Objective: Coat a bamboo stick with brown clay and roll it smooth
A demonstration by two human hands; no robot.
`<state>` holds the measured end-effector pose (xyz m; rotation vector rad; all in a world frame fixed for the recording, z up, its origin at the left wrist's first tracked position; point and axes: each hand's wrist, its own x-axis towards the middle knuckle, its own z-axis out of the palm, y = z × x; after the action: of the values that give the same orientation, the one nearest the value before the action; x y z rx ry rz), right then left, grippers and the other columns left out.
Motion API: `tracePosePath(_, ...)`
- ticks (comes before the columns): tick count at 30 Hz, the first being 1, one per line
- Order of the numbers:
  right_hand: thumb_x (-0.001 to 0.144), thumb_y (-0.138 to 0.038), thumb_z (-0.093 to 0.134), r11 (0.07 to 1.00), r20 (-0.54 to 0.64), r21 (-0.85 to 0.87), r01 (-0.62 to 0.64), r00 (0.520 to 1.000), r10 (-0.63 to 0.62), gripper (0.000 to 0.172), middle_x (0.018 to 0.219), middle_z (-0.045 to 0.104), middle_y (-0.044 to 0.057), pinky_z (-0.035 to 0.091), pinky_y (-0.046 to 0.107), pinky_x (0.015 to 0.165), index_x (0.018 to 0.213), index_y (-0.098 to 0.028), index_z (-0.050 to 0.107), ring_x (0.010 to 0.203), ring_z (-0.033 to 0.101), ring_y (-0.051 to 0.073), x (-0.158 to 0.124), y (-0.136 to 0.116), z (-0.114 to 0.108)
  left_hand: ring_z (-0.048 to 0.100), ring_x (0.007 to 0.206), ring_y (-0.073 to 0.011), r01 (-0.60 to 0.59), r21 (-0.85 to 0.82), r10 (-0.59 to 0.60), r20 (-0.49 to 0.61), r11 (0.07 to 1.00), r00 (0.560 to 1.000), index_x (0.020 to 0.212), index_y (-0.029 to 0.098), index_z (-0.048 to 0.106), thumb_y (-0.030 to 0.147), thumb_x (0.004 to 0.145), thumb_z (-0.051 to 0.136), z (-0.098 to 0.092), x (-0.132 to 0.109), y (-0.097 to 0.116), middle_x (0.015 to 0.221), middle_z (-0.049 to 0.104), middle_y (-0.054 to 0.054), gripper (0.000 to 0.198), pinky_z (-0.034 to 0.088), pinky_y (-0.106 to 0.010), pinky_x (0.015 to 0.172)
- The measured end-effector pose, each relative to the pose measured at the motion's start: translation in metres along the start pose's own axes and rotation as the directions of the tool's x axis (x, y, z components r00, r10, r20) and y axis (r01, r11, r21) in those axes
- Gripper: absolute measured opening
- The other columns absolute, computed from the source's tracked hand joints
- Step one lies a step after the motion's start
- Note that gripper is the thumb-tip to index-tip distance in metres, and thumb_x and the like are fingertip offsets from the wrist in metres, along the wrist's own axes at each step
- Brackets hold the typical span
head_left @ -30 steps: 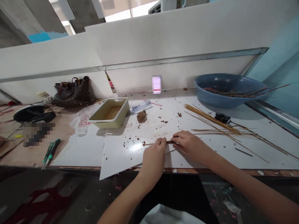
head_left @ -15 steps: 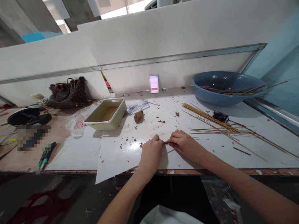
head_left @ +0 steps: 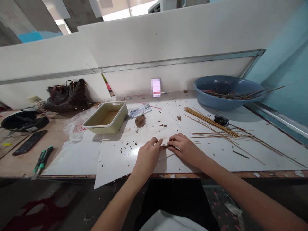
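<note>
Brown stick (head_left: pixel 164 146), held level between both hands near the middle of the tabletop's (head_left: pixel 55 136) front edge | left hand (head_left: pixel 148 154): pinching its left part | right hand (head_left: pixel 184 148): fingertips gripping its right end | brown lump (head_left: pixel 140 121) farther back | tan stick bundle (head_left: pixel 209 120) to the right | blue basin (head_left: pixel 221 102) by the back right corner

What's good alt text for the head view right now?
A person's left hand and right hand touch a thin brown rod over a white sheet scattered with brown crumbs. Beyond lie a brown lump and pale-yellow tub; to the right are thin sticks and a blue basin.
</note>
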<state>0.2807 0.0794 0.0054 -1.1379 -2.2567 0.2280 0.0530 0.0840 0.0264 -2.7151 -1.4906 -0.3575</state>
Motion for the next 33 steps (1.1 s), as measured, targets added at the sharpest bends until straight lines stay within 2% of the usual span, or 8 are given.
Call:
tracePosePath(2,0.108,-0.02,0.058,1.0,0.007,0.0,0.009,1.0,-0.009,0.018,0.107,0.073,0.009,0.057,0.052,0.099,0.106,-0.022,0.076,0.102,0.065,0.028,0.0,0.0,0.005,0.066,0.103,-0.0252,-0.022,-0.005,0.021,-0.023,1.0,0.999,0.123,0.024,0.073,0.025,0.109,0.059,-0.001,0.0,-0.003,0.113,0.07,-0.008,0.02,0.052,-0.033,0.07)
tracePosePath(5,0.108,-0.019,0.056,1.0,-0.013,0.011,0.008,1.0,-0.007,0.019,0.106,0.073,0.01,0.057,0.05,0.098,0.105,-0.021,0.075,0.103,0.065,0.028,-0.002,-0.002,0.009,0.062,0.103,-0.0259,-0.053,-0.056,0.052,-0.011,0.997,0.999,0.103,0.023,0.079,0.024,0.109,0.059,-0.001,-0.001,-0.006,0.102,0.069,-0.008,0.021,0.054,-0.036,0.081)
tracePosePath(14,0.108,-0.019,0.054,1.0,-0.012,0.003,0.002,1.0,-0.002,0.019,0.114,0.072,0.012,0.057,0.051,0.098,0.109,-0.022,0.073,0.106,0.067,0.029,-0.003,-0.006,0.007,0.059,0.107,-0.0276,-0.048,-0.154,0.041,-0.048,0.987,0.998,0.102,0.021,0.077,0.018,0.107,0.059,-0.003,-0.004,-0.006,0.108,0.069,-0.009,0.019,0.054,-0.041,0.091)
tracePosePath(21,0.108,-0.019,0.054,0.999,0.03,0.039,0.011,0.999,-0.013,0.013,0.11,0.07,0.011,0.057,0.046,0.093,0.11,-0.023,0.066,0.105,0.067,0.028,-0.001,-0.015,0.0,0.059,0.103,-0.0264,-0.042,-0.212,0.029,-0.068,0.976,0.997,0.103,0.019,0.073,0.016,0.106,0.062,-0.004,-0.008,-0.011,0.104,0.071,-0.008,0.012,0.054,-0.04,0.09)
tracePosePath(27,0.106,-0.018,0.056,1.0,0.108,-0.004,0.004,0.994,-0.003,0.01,0.107,0.069,0.01,0.055,0.044,0.088,0.107,-0.022,0.065,0.1,0.065,0.028,0.028,-0.005,-0.012,0.061,0.106,-0.0284,0.003,-0.209,-0.021,-0.085,0.978,0.996,0.104,0.019,0.074,0.014,0.101,0.067,-0.014,0.012,-0.02,0.105,0.074,-0.008,0.009,0.054,-0.042,0.093)
tracePosePath(31,0.1,-0.02,0.067,1.0,0.141,0.003,-0.009,0.99,0.009,0.004,0.109,0.07,0.011,0.052,0.044,0.093,0.104,-0.02,0.069,0.105,0.066,0.028,0.05,0.011,-0.002,0.063,0.105,-0.0285,0.086,-0.27,-0.09,-0.005,0.959,0.996,0.099,0.018,0.076,0.01,0.097,0.066,-0.01,0.025,-0.029,0.102,0.074,-0.009,0.013,0.054,-0.041,0.091)
tracePosePath(33,0.097,-0.023,0.072,0.998,0.127,0.046,-0.043,0.991,0.037,0.008,0.109,0.072,0.009,0.048,0.045,0.097,0.105,-0.02,0.072,0.107,0.067,0.028,0.055,0.016,0.005,0.063,0.106,-0.0285,0.116,-0.313,-0.116,0.016,0.943,0.993,0.104,0.017,0.076,0.009,0.096,0.064,-0.005,0.026,-0.032,0.102,0.074,-0.01,0.017,0.054,-0.04,0.091)
